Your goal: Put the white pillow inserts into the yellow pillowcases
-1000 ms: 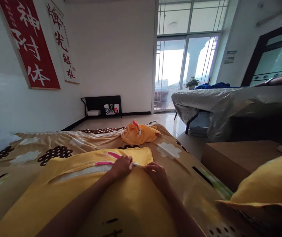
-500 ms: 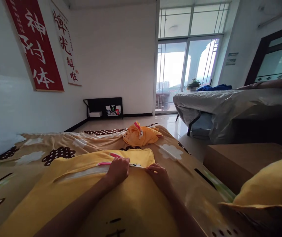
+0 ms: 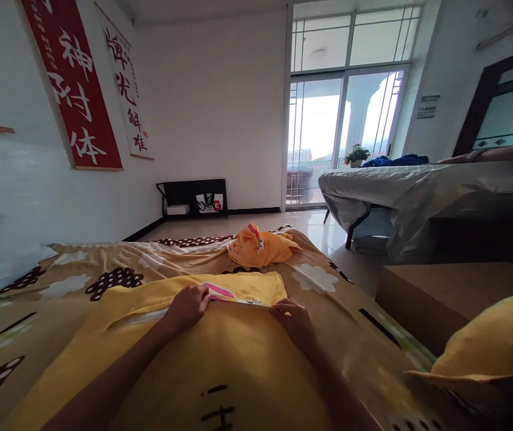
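A plump yellow pillow in its pillowcase (image 3: 238, 359) lies in front of me, with black marks printed on its near side. Across its far side runs the pillowcase's opening, where a strip of white (image 3: 146, 315) and a pink printed patch (image 3: 220, 291) show. My left hand (image 3: 190, 308) is closed on the opening's edge, left of the pink patch. At the right end of that edge, my right hand (image 3: 291, 312) pinches the cloth between thumb and fingers. Beyond both hands, the pillowcase's flat far part (image 3: 238, 279) rests on the bedspread.
A brown patterned bedspread (image 3: 117, 257) lies beneath the pillow. A crumpled orange cloth (image 3: 258, 246) sits beyond it. On the right are another yellow pillow (image 3: 498, 341), a cardboard box (image 3: 445, 290) and a plastic-covered table (image 3: 418, 185), with another person's arm (image 3: 503, 151) resting on it.
My left hand has moved left along the opening and less white shows there. The edge between my hands looks straighter. My right hand keeps its hold at the right end.
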`<state>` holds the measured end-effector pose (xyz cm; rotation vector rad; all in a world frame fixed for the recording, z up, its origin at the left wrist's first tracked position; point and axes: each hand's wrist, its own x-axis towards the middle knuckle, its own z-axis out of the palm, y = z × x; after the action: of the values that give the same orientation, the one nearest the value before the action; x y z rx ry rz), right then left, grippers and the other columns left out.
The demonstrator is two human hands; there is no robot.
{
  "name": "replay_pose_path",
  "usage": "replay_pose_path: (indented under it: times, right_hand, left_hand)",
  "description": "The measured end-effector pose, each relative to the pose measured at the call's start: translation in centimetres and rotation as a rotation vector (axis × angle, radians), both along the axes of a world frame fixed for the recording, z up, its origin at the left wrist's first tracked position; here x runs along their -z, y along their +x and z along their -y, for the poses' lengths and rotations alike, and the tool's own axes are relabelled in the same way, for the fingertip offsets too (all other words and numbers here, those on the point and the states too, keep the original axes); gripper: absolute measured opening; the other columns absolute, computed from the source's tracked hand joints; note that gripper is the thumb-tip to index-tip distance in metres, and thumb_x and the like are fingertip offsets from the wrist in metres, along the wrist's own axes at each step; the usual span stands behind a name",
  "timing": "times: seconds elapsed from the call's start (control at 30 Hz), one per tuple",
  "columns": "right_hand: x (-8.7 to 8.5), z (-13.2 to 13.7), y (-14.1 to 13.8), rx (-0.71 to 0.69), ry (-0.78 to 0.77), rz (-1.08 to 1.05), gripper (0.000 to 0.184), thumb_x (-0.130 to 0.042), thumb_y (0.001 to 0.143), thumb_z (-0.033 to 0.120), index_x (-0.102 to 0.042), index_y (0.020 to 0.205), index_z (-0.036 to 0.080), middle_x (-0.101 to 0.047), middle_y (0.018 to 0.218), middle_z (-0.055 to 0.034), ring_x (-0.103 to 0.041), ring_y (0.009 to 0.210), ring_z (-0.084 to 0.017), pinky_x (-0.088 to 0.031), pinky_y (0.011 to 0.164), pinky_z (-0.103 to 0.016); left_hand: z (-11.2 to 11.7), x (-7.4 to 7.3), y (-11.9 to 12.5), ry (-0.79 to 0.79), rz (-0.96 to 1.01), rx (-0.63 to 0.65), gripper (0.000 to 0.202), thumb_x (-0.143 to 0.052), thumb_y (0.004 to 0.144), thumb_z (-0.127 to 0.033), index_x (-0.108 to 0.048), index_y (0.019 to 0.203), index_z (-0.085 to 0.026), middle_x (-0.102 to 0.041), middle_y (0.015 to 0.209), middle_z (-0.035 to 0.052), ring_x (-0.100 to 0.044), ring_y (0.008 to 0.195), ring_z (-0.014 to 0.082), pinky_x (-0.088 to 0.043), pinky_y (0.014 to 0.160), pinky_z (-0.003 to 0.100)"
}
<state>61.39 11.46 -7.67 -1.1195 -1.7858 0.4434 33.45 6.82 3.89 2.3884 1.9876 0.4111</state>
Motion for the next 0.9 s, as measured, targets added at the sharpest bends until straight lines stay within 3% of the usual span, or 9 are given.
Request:
replay_pose_path:
  times: [0.3,0.53,0.9]
  right_hand:
    - [-0.1,0.1,0.1,0.003,-0.001,0.005,0.034,-0.055,0.081,0.050,-0.076,0.072,0.024,-0.072,0.078,-0.0065,-0.064,0.076,-0.022,-0.048,0.071,-0.032]
    - [0.1,0.0,0.1,-0.015,-0.009,0.015,0.035,-0.054,0.080,0.051,-0.075,0.070,0.025,-0.072,0.077,-0.0068,-0.064,0.075,-0.023,-0.048,0.069,-0.033]
    - [0.1,-0.3,0.2,-0.026,-0.039,0.032,0.043,-0.053,0.078,0.061,-0.075,0.070,0.026,-0.072,0.080,-0.0075,-0.065,0.076,-0.024,-0.049,0.070,-0.034]
  left_hand:
    - [0.8,0.9,-4.3,0.034,0.193,-0.013,0.028,-0.041,0.085,-0.035,-0.058,0.070,-0.018,-0.065,0.073,0.0060,-0.056,0.070,0.0185,-0.034,0.065,0.028]
    - [2.2,0.2,-7.0,0.015,0.269,-0.051,0.033,-0.039,0.081,-0.045,-0.055,0.068,-0.019,-0.063,0.069,0.0043,-0.054,0.067,0.0183,-0.035,0.065,0.029]
    - [3.5,0.4,-9.7,0.029,0.224,-0.107,0.030,-0.038,0.084,-0.040,-0.053,0.068,-0.019,-0.061,0.067,0.0034,-0.054,0.065,0.0174,-0.035,0.063,0.028]
